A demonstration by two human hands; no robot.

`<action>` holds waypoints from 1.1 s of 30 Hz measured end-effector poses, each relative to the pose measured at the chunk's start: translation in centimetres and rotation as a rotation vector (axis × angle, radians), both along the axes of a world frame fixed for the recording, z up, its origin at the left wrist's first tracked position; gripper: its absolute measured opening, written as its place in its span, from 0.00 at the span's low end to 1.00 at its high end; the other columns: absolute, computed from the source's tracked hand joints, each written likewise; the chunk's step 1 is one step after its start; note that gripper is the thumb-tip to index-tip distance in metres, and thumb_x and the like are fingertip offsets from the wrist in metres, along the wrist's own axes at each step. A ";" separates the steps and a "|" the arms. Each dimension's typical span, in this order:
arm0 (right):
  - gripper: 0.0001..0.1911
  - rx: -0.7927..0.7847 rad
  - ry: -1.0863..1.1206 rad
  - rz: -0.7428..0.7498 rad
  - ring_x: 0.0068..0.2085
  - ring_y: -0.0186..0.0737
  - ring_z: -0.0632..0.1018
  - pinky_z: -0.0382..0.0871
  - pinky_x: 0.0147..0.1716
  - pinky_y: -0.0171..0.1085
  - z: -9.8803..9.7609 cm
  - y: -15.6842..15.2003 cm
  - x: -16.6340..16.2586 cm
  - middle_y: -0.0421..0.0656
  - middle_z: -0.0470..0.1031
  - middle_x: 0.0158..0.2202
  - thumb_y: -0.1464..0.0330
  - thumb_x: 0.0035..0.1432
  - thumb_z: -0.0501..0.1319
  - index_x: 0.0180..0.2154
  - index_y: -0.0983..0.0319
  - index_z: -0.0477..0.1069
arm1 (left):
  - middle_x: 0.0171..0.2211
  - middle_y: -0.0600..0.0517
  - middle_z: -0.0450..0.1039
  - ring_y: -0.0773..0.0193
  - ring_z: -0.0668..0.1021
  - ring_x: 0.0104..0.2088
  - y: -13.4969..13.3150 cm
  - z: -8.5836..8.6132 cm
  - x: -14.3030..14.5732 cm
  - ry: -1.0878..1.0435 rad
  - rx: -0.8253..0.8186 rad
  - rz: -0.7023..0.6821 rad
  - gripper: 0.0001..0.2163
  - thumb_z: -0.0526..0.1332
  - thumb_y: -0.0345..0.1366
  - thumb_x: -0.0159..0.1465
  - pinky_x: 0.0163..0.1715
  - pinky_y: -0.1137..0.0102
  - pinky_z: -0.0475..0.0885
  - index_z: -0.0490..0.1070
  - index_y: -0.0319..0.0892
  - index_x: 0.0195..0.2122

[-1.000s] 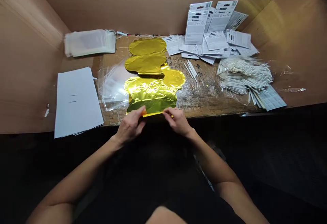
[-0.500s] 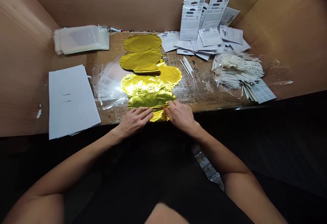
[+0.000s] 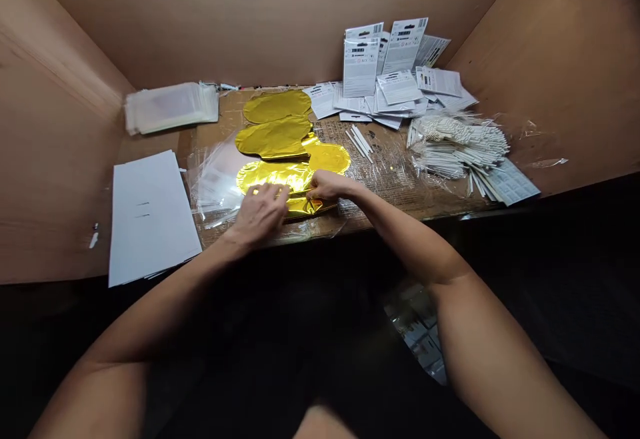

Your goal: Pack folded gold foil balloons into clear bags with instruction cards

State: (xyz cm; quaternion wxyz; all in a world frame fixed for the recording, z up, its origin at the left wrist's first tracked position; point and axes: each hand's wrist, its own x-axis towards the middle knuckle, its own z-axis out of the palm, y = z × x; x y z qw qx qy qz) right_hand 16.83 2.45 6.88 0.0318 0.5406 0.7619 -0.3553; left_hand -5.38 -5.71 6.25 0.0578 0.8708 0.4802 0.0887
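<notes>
A shiny gold foil balloon (image 3: 303, 207), flat and partly folded, lies crosswise near the table's front edge. My left hand (image 3: 263, 215) is over its left end, fingers bent down over the fold; the thumb is hidden. My right hand (image 3: 327, 187) is closed, pinching the foil at the fold's right part. Just behind lie more flat gold foil pieces: a shiny crinkled one (image 3: 273, 173), a rounded end (image 3: 330, 157), and two duller ones, a nearer (image 3: 273, 137) and a farther (image 3: 277, 107).
White paper sheets (image 3: 153, 215) and fanned clear bags (image 3: 215, 182) lie left, with a clear-sleeve stack (image 3: 170, 107) behind. Packed white cards (image 3: 360, 69) lean at the back right. Loose white sticks (image 3: 360, 143) and a bag of sticks (image 3: 457, 145) lie right. Wooden walls (image 3: 280, 19) enclose the table.
Both hands have moved away from the front edge, carrying the foil's near part farther back in a fold. My right hand has turned over inward. The view has shifted slightly.
</notes>
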 end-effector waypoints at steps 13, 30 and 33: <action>0.34 0.003 1.058 -0.357 0.42 0.45 0.81 0.76 0.39 0.39 2.2 -4.5 1.6 0.47 0.81 0.40 0.36 0.60 0.66 0.48 0.59 0.76 | 0.40 0.46 0.83 0.53 0.83 0.41 0.3 2.7 2.0 -1.316 -0.551 0.156 0.19 0.68 0.51 0.65 0.43 0.61 0.79 0.81 0.40 0.45; 0.11 0.313 1.030 -0.240 0.38 0.39 0.75 0.73 0.36 0.37 -1.1 -8.2 0.6 0.42 0.74 0.38 0.61 0.69 0.61 0.40 0.57 0.81 | 0.39 0.51 0.83 0.61 0.84 0.32 -1.7 1.7 0.3 -1.329 -0.886 0.213 0.35 0.78 0.40 0.55 0.33 0.69 0.79 0.61 0.46 0.58; 0.17 0.011 1.084 -0.335 0.39 0.39 0.77 0.75 0.34 0.36 -1.4 -8.9 0.5 0.43 0.77 0.43 0.53 0.70 0.63 0.51 0.57 0.77 | 0.41 0.47 0.84 0.58 0.85 0.36 -2.1 1.4 0.5 -1.367 -0.811 0.235 0.30 0.78 0.43 0.57 0.37 0.66 0.82 0.66 0.41 0.54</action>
